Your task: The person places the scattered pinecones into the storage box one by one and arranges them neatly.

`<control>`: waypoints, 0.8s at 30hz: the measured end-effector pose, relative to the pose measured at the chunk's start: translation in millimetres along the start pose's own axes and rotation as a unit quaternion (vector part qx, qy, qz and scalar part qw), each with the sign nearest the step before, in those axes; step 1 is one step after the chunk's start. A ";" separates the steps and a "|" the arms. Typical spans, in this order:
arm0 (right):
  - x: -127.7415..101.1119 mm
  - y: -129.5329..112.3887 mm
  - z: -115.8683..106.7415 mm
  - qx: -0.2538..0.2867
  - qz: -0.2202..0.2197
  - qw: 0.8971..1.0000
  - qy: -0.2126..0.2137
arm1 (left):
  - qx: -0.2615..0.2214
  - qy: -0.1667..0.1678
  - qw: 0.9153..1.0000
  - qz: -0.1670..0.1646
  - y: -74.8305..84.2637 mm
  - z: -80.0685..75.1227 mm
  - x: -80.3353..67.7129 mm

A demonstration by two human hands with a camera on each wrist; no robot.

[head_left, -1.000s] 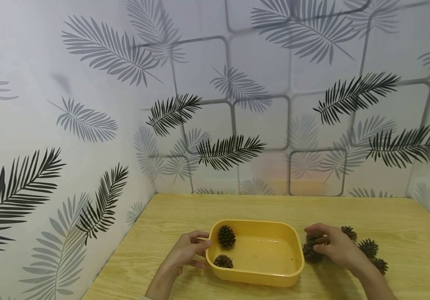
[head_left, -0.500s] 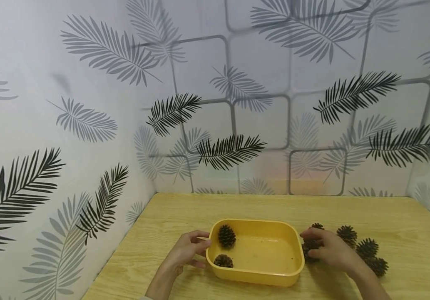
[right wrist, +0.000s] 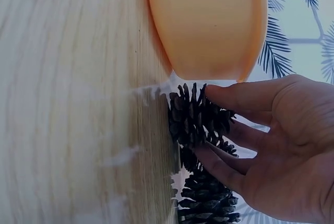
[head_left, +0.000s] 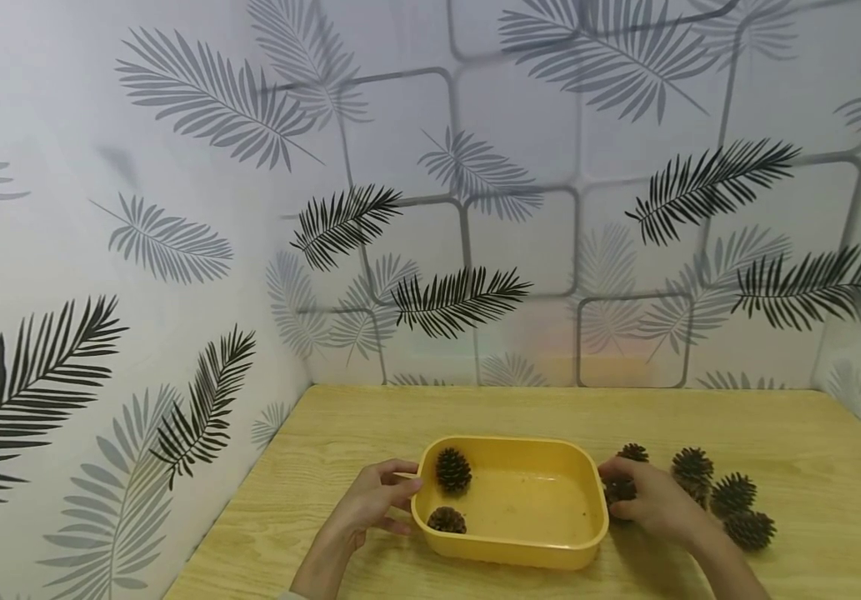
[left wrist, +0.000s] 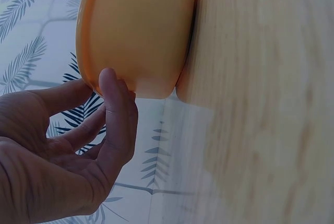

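A yellow plastic tub [head_left: 528, 508] stands on the table, with one pine cone [head_left: 453, 471] at its far left corner and another pine cone [head_left: 447, 520] at its near left. My left hand [head_left: 376, 504] holds the tub's left end; in the left wrist view its bent fingers [left wrist: 117, 109] meet the rim and outer wall. Just outside the tub's right end, my right hand [head_left: 655, 500] grips a pine cone [right wrist: 190, 117], thumb and fingers on either side. That cone is partly hidden by the hand in the head view.
Behind the right hand lies a pine cone [head_left: 633, 452]. Several more cones, such as this pine cone [head_left: 749, 530], cluster to its right on the wood-grain table [head_left: 370, 417]. A leaf-patterned wall [head_left: 535, 250] rises behind the table and along its left side.
My right hand has moved left toward the tub's right end and closed around a pine cone, uncovering cones on its right. Left hand, tub and the cones inside stay put.
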State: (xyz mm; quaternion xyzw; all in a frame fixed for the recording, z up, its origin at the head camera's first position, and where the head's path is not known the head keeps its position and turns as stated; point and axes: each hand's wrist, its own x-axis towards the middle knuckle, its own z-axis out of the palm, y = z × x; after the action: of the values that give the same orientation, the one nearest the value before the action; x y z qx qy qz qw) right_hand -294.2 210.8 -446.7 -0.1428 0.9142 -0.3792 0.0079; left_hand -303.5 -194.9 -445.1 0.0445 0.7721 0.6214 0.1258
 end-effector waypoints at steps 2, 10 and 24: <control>0.2 -0.9 1.1 -0.010 0.000 1.000 0.000 | 0.000 0.000 1.000 0.000 0.3 0.0 -0.2; 1.2 -2.9 4.4 -0.032 0.008 0.999 -0.009 | -0.002 0.001 1.000 -0.004 2.3 0.9 -2.4; -1.7 -4.6 4.8 -0.051 0.007 0.998 0.023 | -0.001 0.002 1.000 0.001 1.3 0.6 -1.4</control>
State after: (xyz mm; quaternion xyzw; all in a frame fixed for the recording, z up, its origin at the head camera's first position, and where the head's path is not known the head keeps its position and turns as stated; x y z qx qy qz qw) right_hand -290.7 204.8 -447.0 -0.1282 0.9331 -0.3355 -0.0176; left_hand -302.0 -194.4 -443.8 0.0440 0.7720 0.6220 0.1235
